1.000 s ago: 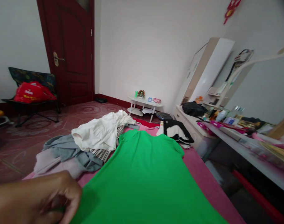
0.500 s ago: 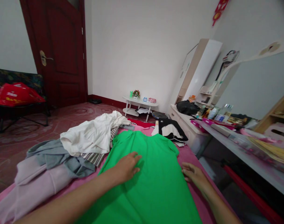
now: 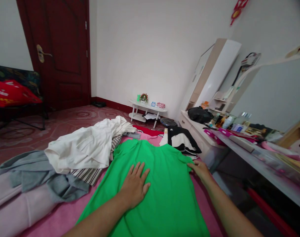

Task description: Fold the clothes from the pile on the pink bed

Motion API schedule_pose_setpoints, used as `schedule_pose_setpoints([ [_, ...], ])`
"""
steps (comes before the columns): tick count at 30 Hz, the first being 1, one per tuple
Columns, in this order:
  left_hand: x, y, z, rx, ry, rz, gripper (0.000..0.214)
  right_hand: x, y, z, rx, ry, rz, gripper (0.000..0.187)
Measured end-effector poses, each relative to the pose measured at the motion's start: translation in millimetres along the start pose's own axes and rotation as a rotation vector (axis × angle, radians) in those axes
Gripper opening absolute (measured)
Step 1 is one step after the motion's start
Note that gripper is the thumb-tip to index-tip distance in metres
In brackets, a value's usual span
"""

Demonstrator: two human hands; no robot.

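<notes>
A green T-shirt (image 3: 162, 187) lies spread out on the pink bed cover (image 3: 58, 215), its neckline at the far end. My left hand (image 3: 134, 187) rests flat on the shirt's middle, fingers stretched out. At the right sleeve, my right hand (image 3: 199, 168) has thumb and fingers closed on the sleeve's edge. Left of the shirt is a loose heap: a white garment (image 3: 83, 144) on top, a striped one (image 3: 89, 176) under it, then a grey one (image 3: 63, 184) and a pale pink one (image 3: 36, 204).
Folded black and white clothes (image 3: 183, 140) lie beyond the right sleeve. A dressing table (image 3: 241, 144) with bottles and a mirror runs along the right. At the far wall stands a small white table (image 3: 147, 107); a chair with a red bag (image 3: 13, 93) is at left.
My left hand has flattened out onto the shirt. My right hand has moved forward from beside the shirt to its right sleeve and closed on it. The view has shifted slightly.
</notes>
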State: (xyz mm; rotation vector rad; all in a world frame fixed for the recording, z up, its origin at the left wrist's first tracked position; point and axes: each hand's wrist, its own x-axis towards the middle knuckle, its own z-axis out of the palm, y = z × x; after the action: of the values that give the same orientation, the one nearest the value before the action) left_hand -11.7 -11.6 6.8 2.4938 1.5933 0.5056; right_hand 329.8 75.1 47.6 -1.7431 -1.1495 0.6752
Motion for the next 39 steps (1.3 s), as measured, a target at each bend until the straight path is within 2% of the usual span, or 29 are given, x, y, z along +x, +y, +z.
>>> schedule_pose_setpoints([
  [4, 0.2, 2.5, -1.4, -0.010, -0.017, -0.007, 0.057, 23.0, -8.7, -39.1, -0.141, 0.266, -0.067, 0.014],
  [6, -0.1, 3.5, -2.4, -0.017, -0.026, -0.009, 0.058, 24.5, -17.1, -36.9, -0.180, 0.394, -0.183, 0.015],
  [8, -0.3, 4.1, -3.2, -0.023, -0.034, -0.011, 0.059, 18.7, -28.2, -14.0, -0.205, 0.423, -0.341, 0.024],
  [9, -0.3, 4.2, -3.7, -0.025, -0.037, -0.011, 0.059, 13.5, -33.9, 4.0, -0.226, 0.362, -0.426, 0.024],
  [11, 0.0, 3.7, -4.8, -0.031, -0.037, -0.007, 0.059, -0.1, -42.8, 47.8, -0.284, 0.143, -0.592, 0.023],
  [13, 0.1, 2.6, -5.7, -0.036, -0.029, -0.002, 0.059, -15.4, -45.7, 92.9, -0.344, -0.094, -0.716, 0.029],
  [15, -0.8, 1.2, -5.7, -0.047, -0.027, 0.003, 0.059, -28.8, -42.3, 129.9, -0.445, -0.255, -0.723, 0.041],
  [18, -3.9, 0.0, -3.6, -0.075, -0.026, 0.006, 0.058, -40.0, -31.6, 160.7, -0.694, -0.332, -0.593, 0.054],
  [22, 3.1, -4.3, -6.7, -0.142, 0.032, 0.020, 0.054, -40.3, -23.4, 165.2, -0.824, -0.289, -0.561, 0.056],
  [24, 19.9, -14.6, -16.3, -0.202, 0.059, 0.000, 0.039, -38.9, -23.0, 162.4, -0.818, -0.280, -0.575, 0.055],
  [26, 45.6, -33.5, -30.3, -0.237, 0.095, -0.084, 0.026, -38.2, -23.5, 160.4, -0.802, -0.280, -0.572, 0.053],
  [30, 100.6, -86.2, -54.9, -0.132, 0.204, -0.282, 0.038, -37.7, -23.3, 160.3, -0.771, -0.273, -0.564, 0.050],
  [34, 127.8, -124.1, -55.4, -0.004, 0.151, -0.363, 0.036, -34.9, -20.7, 160.4, -0.732, -0.261, -0.581, 0.048],
  [36, 131.8, -130.5, -49.8, 0.052, 0.094, -0.365, 0.037, -33.3, -19.0, 160.1, -0.713, -0.257, -0.594, 0.047],
  [39, 134.7, -129.4, -46.2, 0.126, 0.012, -0.327, 0.035, -31.7, -17.1, 160.2, -0.687, -0.244, -0.608, 0.045],
])
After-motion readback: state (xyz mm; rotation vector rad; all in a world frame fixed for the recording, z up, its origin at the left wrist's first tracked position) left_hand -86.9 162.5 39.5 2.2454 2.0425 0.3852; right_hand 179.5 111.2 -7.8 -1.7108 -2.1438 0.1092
